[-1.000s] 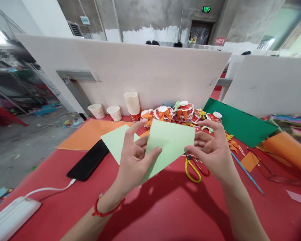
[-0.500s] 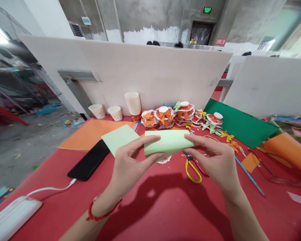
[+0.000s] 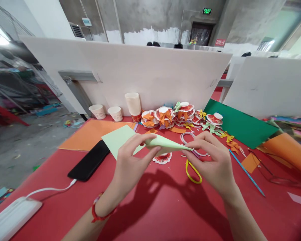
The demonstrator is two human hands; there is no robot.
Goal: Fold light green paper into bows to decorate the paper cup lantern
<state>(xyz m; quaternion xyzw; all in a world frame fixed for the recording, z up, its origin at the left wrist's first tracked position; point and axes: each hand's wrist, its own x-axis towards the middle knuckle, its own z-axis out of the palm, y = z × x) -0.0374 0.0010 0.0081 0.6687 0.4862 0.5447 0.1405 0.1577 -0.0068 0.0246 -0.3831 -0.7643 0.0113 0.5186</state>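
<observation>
A light green sheet of paper (image 3: 167, 143), bent over on itself, is held up above the red table between both hands. My left hand (image 3: 132, 157) pinches its left end, where the fold stays rounded and puffed. At the right end, my right hand (image 3: 210, 160) presses the paper thin between thumb and fingers. Below the paper lies a red-and-white frilled paper piece (image 3: 162, 158). Scissors with a yellow handle (image 3: 193, 172) lie by my right hand, partly hidden by it. Another light green sheet (image 3: 120, 139) lies flat behind my left hand.
On the left are a black phone (image 3: 89, 160) on a white cable, a white power bank (image 3: 15, 217) and orange paper (image 3: 90, 134). Paper cups (image 3: 132, 103) and decorated cup crafts (image 3: 164, 117) line the white partition (image 3: 140, 73). A blue pencil-like stick (image 3: 248, 174) lies right.
The paper has tilted from showing a broad face to nearly edge-on, and its right end is pressed flatter. My right hand has shifted slightly, uncovering a ring of clear tape behind.
</observation>
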